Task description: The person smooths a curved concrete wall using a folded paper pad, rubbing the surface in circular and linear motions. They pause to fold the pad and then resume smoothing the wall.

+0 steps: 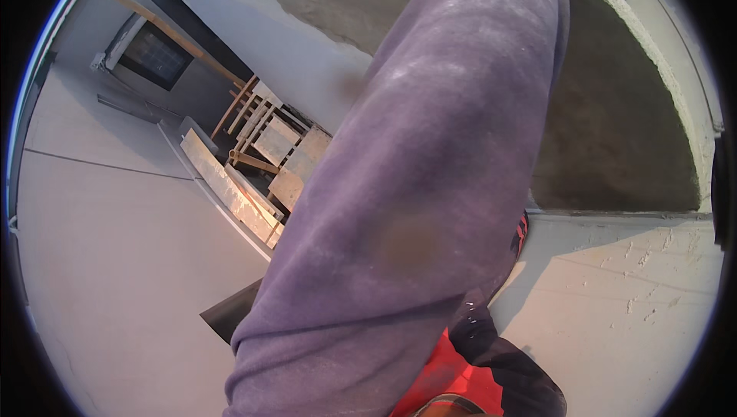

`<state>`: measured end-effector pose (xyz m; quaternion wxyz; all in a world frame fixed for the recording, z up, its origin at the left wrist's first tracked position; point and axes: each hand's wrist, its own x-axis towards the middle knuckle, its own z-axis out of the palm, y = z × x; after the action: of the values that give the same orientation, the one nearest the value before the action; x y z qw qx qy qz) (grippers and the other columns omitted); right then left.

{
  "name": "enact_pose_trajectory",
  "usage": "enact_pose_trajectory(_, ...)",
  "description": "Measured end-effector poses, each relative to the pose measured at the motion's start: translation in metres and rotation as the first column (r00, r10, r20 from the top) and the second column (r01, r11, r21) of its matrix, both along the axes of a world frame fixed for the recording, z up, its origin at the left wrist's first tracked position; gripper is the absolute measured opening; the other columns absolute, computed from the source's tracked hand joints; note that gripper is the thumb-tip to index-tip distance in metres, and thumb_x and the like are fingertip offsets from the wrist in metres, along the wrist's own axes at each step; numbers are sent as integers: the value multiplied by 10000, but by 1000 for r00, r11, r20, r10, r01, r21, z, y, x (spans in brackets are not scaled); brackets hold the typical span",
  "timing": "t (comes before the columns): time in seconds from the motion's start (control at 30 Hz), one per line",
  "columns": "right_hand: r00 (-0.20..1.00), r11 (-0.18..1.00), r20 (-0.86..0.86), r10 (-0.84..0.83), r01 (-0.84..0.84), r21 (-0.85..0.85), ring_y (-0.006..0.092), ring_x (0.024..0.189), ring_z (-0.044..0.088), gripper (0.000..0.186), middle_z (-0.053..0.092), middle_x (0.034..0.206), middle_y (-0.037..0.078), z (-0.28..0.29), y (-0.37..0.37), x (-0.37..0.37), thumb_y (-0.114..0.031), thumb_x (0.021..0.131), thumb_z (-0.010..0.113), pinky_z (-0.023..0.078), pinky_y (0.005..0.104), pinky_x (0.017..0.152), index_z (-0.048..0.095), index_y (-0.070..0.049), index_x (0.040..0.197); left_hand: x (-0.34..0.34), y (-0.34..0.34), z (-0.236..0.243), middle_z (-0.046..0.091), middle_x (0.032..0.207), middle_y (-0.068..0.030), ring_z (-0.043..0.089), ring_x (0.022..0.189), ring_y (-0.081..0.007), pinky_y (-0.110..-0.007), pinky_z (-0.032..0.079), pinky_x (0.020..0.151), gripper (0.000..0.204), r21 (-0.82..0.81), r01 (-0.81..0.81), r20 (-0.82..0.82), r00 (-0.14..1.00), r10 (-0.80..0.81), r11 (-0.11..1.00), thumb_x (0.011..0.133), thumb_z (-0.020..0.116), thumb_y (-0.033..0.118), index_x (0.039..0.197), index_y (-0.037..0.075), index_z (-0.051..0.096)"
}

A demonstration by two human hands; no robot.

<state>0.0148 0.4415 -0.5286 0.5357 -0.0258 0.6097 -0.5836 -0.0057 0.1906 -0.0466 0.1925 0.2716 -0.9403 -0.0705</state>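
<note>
One of my arms, in a dusty purple sleeve point(430, 148), stretches from the lower edge up across the middle and past the top of the picture. Its hand lies outside the picture, and I cannot tell which arm it is. My other hand does not show either. Behind the sleeve is a dark grey, damp-looking coat of plaster point(614, 125) on a surface, with a pale smooth patch point(269, 33) at its left. A dark flat piece point(234, 311) with a straight edge sticks out left of the sleeve, the rest of it hidden. Below are red and black clothes point(476, 371).
Boards and wooden poles point(276, 144) are stacked at the left, below a long pole point(161, 21). A dark barred window point(156, 54) sits in the grey wall beyond. Pale surfaces spread at the left and lower right; the right one point(629, 286) carries plaster crumbs.
</note>
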Motion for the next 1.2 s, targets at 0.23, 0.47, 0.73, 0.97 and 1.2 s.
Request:
enact_pose_trajectory(0.23, 987, 999, -156, -32, 38, 39, 222, 958, 597, 412, 641, 1058, 130, 5, 10, 5, -282, 866, 638, 460, 339, 850, 604, 35, 1128, 20, -41, 34, 235, 1543, -188, 215, 1432, -312, -401, 177, 1170, 761, -130, -128, 30, 991, 133, 983, 911, 423, 583, 1444, 43, 363)
enact_pose_trajectory(0.47, 977, 979, -196, -87, 120, 164, 269, 1012, 603, 453, 635, 1092, 184, 27, 15, 20, -315, 870, 618, 446, 361, 899, 601, 61, 1123, -1, -108, 22, 303, 1503, -229, 318, 1382, -337, -414, 258, 1135, 668, -385, -67, -153, 988, 8, 920, 937, 517, 427, 1438, 17, 352)
enact_pose_trajectory(0.73, 997, 989, 53, 48, -40, -143, 209, 923, 631, 351, 647, 1025, 130, 81, 4, -4, -212, 874, 633, 501, 333, 831, 597, 52, 1102, 84, 13, 49, 392, 1454, -225, 447, 1289, -352, -414, 365, 1072, 581, -441, 8, -755, 537, -375, 898, 919, 615, 224, 1391, -19, 379)
enact_pose_trajectory(0.97, 969, 911, 175, 174, -91, -403, 156, 831, 670, 291, 664, 964, 105, 193, 26, -33, -203, 899, 633, 563, 294, 737, 597, 43, 1050, 233, 110, -216, 405, 1398, -236, 380, 1315, -377, -469, 317, 1078, 642, 120, -199, -598, 767, 231, 973, 900, 618, 243, 1409, -21, 329)
enact_pose_trajectory(1.2, 974, 856, 134, 184, -92, -509, 133, 811, 661, 277, 664, 940, 88, 225, 23, -22, -241, 915, 622, 547, 268, 720, 626, 16, 1018, 313, 237, -399, 210, 1483, -345, 188, 1399, -468, -483, 204, 1135, 828, 628, -479, 66, 818, 571, 614, 919, 548, 478, 1470, -39, 210)
